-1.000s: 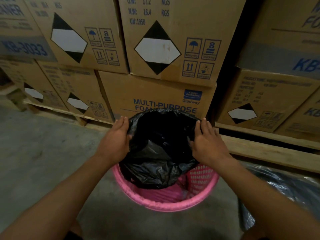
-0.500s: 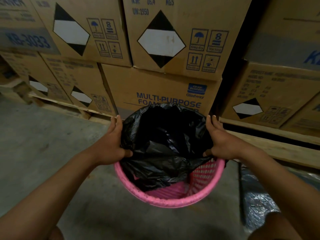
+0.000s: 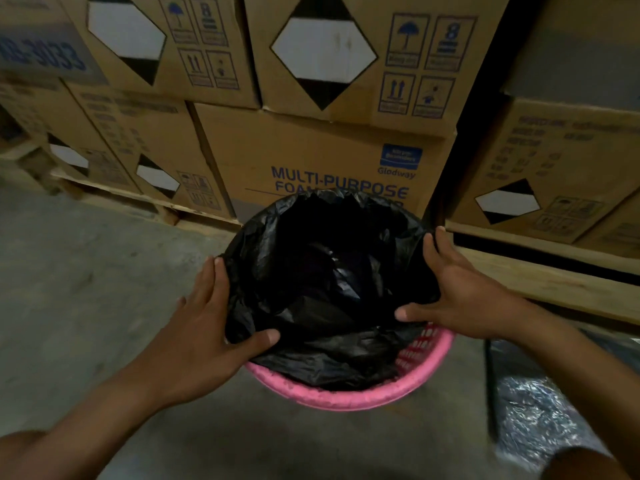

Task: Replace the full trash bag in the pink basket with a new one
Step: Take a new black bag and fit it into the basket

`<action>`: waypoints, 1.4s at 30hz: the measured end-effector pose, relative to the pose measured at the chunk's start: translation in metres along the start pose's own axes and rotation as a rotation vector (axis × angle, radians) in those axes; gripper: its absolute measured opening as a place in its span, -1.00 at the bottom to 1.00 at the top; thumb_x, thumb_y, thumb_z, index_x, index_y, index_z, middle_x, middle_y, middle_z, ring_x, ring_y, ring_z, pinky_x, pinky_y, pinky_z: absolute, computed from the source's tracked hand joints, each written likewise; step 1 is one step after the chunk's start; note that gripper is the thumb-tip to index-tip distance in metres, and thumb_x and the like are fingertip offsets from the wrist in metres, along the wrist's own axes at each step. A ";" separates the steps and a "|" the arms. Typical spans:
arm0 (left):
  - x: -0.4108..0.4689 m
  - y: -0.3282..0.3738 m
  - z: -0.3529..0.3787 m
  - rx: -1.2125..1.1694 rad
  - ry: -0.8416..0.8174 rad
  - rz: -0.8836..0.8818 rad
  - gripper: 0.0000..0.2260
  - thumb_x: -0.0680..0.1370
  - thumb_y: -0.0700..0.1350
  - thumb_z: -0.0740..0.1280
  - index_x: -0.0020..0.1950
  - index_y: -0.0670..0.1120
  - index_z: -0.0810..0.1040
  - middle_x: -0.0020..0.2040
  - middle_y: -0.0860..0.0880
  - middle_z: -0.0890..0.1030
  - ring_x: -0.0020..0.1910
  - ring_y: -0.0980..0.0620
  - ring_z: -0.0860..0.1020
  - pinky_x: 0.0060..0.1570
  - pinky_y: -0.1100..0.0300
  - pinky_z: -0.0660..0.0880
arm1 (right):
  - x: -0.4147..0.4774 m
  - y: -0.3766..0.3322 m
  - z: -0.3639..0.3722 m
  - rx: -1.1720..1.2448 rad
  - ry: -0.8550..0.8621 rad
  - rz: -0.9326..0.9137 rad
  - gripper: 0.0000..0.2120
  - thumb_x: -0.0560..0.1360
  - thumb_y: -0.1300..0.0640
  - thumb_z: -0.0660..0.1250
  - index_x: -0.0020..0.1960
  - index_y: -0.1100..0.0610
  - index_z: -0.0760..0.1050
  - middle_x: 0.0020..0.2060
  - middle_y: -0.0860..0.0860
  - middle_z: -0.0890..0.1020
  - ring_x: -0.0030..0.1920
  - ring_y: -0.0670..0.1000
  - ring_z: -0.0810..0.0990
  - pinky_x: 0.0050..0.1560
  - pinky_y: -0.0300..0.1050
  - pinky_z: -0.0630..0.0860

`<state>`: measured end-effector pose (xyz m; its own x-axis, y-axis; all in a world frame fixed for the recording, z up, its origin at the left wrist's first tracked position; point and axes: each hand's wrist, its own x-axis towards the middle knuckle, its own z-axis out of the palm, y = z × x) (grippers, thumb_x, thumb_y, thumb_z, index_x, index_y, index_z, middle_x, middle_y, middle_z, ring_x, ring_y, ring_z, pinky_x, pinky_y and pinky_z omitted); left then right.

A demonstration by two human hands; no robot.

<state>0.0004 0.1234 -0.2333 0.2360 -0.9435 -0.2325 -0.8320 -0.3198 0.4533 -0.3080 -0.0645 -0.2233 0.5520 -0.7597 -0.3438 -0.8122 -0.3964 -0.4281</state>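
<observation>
Black bag (image 3: 322,271) is sitting in the pink basket (image 3: 349,400), mouth pulled wide open, with its near edge drooping inside so the pink rim still shows at the front and right. Left hand (image 3: 204,327) has the bag's left edge between thumb and fingers, thumb on the inside. Right hand (image 3: 464,292) grips the right edge the same way. Basket's on the concrete floor (image 3: 86,289), right up near stacked cardboard boxes (image 3: 311,150) on wooden pallets (image 3: 540,278). Some shiny crumpled plastic (image 3: 526,410) lies on the floor just to the right.
</observation>
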 end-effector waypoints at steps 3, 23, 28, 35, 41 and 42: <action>-0.003 -0.003 0.004 0.150 0.029 -0.008 0.12 0.19 0.69 -0.07 0.45 0.13 -0.57 0.41 0.19 -0.60 0.47 0.21 -0.47 0.55 0.06 -0.20 | 0.001 0.010 0.001 0.018 -0.034 -0.019 0.44 0.16 -0.34 0.51 0.58 0.13 -0.44 0.54 0.01 -0.45 0.55 -0.08 -0.39 0.48 -0.29 -0.16; -0.032 0.027 0.017 0.271 -0.042 0.061 0.17 0.18 0.71 -0.05 0.53 0.10 -0.45 0.50 0.11 -0.52 0.46 0.15 -0.50 0.49 0.08 -0.21 | -0.029 0.018 -0.013 0.094 -0.053 -0.049 0.44 0.05 -0.43 0.53 0.64 0.05 -0.21 0.61 -0.09 -0.18 0.58 -0.14 -0.13 0.50 -0.26 -0.04; -0.033 0.026 0.019 0.145 0.006 0.000 0.30 0.06 0.74 0.05 0.52 0.08 -0.48 0.51 0.11 -0.51 0.50 0.15 -0.42 0.55 0.03 -0.11 | -0.027 0.035 -0.008 0.237 -0.085 -0.095 0.36 0.17 -0.23 0.64 0.64 0.04 -0.20 0.61 -0.16 -0.15 0.56 -0.21 -0.10 0.47 -0.31 -0.02; -0.034 0.026 0.023 -0.022 0.025 -0.057 0.35 -0.03 0.71 0.19 0.47 0.21 -0.52 0.47 0.27 -0.53 0.51 0.25 -0.21 0.53 0.07 0.11 | -0.017 0.049 -0.012 0.171 -0.114 -0.148 0.48 0.06 -0.33 0.64 0.64 0.03 -0.24 0.61 -0.18 -0.19 0.58 -0.23 -0.13 0.60 -0.10 -0.01; -0.038 0.033 0.025 -0.249 0.054 -0.081 0.40 -0.03 0.62 0.38 0.50 0.23 -0.45 0.48 0.31 -0.50 0.55 0.23 -0.22 0.51 0.13 0.08 | -0.030 0.035 -0.016 0.143 -0.139 -0.084 0.43 0.13 -0.33 0.61 0.62 -0.02 -0.31 0.57 -0.16 -0.32 0.55 -0.24 -0.25 0.57 -0.23 -0.03; -0.040 0.035 0.025 -0.274 0.053 -0.090 0.41 -0.03 0.61 0.39 0.51 0.22 -0.45 0.49 0.29 -0.48 0.55 0.24 -0.23 0.51 0.16 0.06 | -0.034 0.030 -0.017 0.130 -0.126 -0.083 0.38 0.16 -0.28 0.60 0.62 -0.03 -0.30 0.56 -0.15 -0.35 0.55 -0.23 -0.26 0.57 -0.22 0.01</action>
<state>-0.0502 0.1519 -0.2297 0.3344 -0.9112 -0.2405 -0.6420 -0.4071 0.6497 -0.3543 -0.0594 -0.2107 0.6421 -0.6532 -0.4013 -0.7360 -0.3789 -0.5610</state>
